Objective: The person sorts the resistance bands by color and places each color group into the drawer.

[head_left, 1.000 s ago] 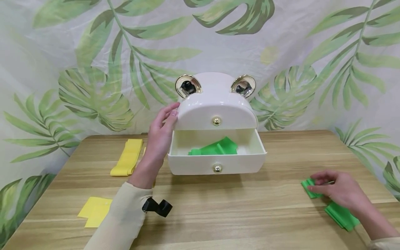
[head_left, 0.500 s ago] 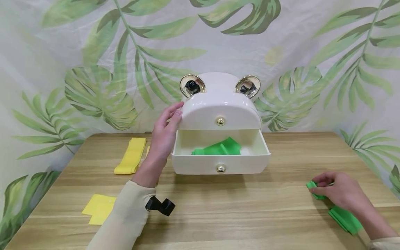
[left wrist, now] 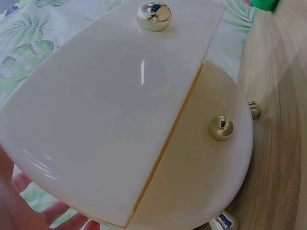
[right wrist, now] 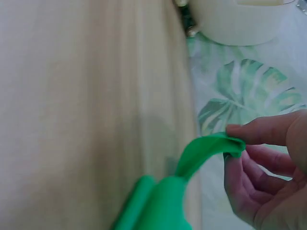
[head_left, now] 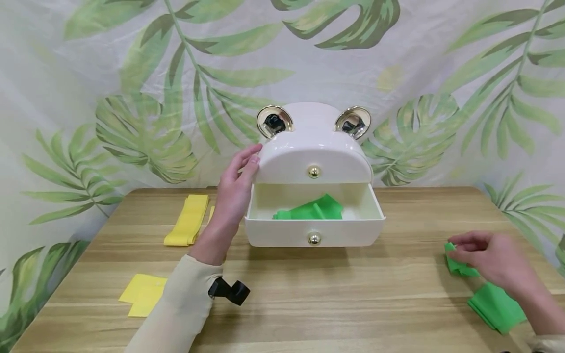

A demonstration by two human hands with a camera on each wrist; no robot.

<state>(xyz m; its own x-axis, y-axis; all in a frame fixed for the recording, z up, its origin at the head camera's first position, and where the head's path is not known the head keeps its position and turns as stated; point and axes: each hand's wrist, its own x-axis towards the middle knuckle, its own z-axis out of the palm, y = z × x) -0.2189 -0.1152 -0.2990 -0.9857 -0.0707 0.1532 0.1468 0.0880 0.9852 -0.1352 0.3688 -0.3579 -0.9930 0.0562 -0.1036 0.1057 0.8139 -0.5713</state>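
A white storage box (head_left: 309,139) with gold-rimmed eyes stands at the back of the table; its lower drawer (head_left: 278,233) is pulled out and holds a crumpled green strip (head_left: 326,208). My left hand (head_left: 231,193) rests its fingers against the box's left side. In the left wrist view, those fingers (left wrist: 55,211) lie along the box edge beside the gold knobs. At the right, my right hand (head_left: 500,257) pinches one end of a thin, flexible green strip (right wrist: 204,151) between thumb and fingers. That strip's end is lifted and bends down to its folded part.
Another folded green strip (head_left: 499,306) lies on the wooden table (head_left: 353,304) just below the right hand. Left of the left arm are a folded yellow strip (head_left: 187,220) and yellow flat pieces (head_left: 143,294). A leaf-patterned cloth (head_left: 229,54) hangs behind the table.
My right hand has risen slightly, lifting one end of the green strip, which now unfolds. My left hand stays against the box. The head view has shifted slightly to the left.
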